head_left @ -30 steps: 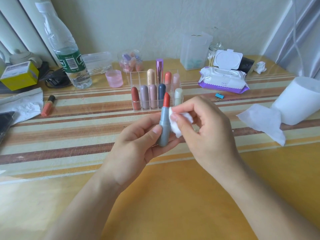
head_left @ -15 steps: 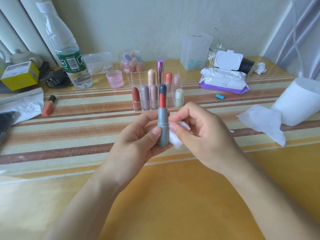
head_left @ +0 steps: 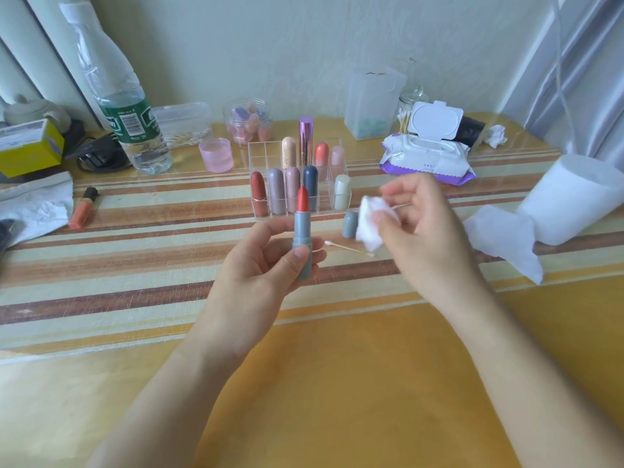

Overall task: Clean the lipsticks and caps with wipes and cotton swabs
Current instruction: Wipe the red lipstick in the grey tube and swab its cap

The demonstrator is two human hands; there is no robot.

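Left hand [head_left: 266, 265] grips the grey lipstick [head_left: 301, 246] upright, red bullet on top. Right hand [head_left: 425, 231] pinches a crumpled wipe [head_left: 371, 224], off to the lipstick's right and apart from it. Between them on the desk [head_left: 337, 366], the grey cap [head_left: 350, 224] stands and a swab [head_left: 351, 248] lies crosswise. Both are nearer the right hand, so they look like its pick.

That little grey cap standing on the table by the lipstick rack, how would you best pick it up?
Pinch the grey cap by its straight sides from above, I'd say. It stands upright, rounded end up, so the top offers little hold. The right hand with its wipe crowds its right side; front and back look freer.
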